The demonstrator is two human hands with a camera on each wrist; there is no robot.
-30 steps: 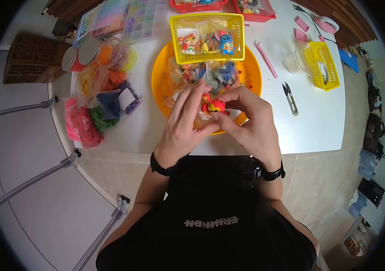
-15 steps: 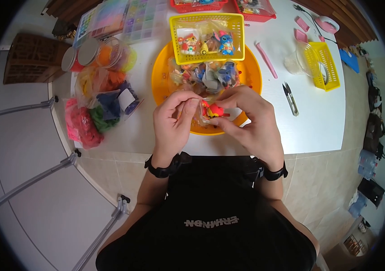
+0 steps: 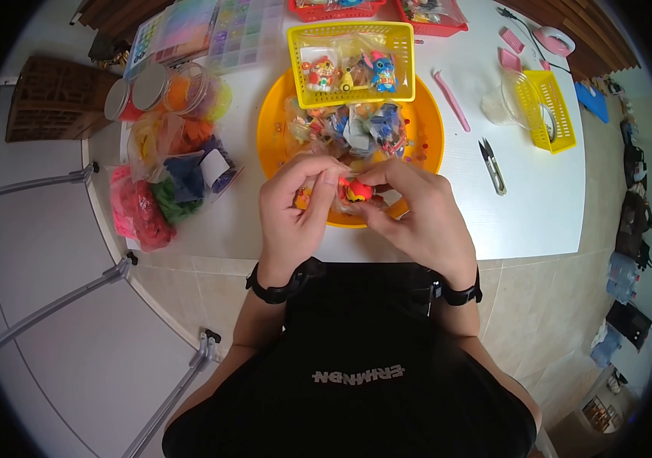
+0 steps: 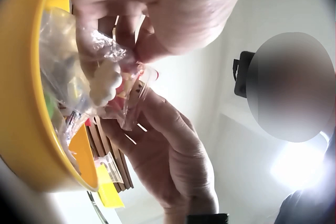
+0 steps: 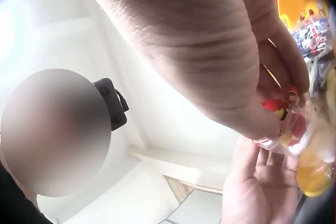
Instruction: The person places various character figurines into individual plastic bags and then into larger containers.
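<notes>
Over the round orange tray point(image 3: 271, 130), both hands meet at a small red and yellow toy figurine point(image 3: 357, 190). My left hand point(image 3: 295, 210) pinches a clear plastic bag point(image 4: 126, 116) between thumb and fingers, to the left of the figurine. From the other side, my right hand point(image 3: 425, 214) grips the figurine between thumb and fingertips. In the left wrist view the bag's clear film covers part of the figurine, and a white cloud-shaped piece point(image 4: 106, 83) shows beside it. Several bagged toys point(image 3: 356, 126) lie in the tray behind the hands.
A yellow basket point(image 3: 295, 65) of bagged figurines stands on the tray's far side. Jars point(image 3: 150, 84) and bags of coloured material point(image 3: 139, 206) lie at left. Pink tweezers point(image 3: 452, 101), snips point(image 3: 491, 166) and another yellow basket point(image 3: 563, 107) are at right.
My left hand has drawn back from over the figurine, going from extended fingers to a pinch on the bag. The figurine has shifted slightly left in my right hand's grip.
</notes>
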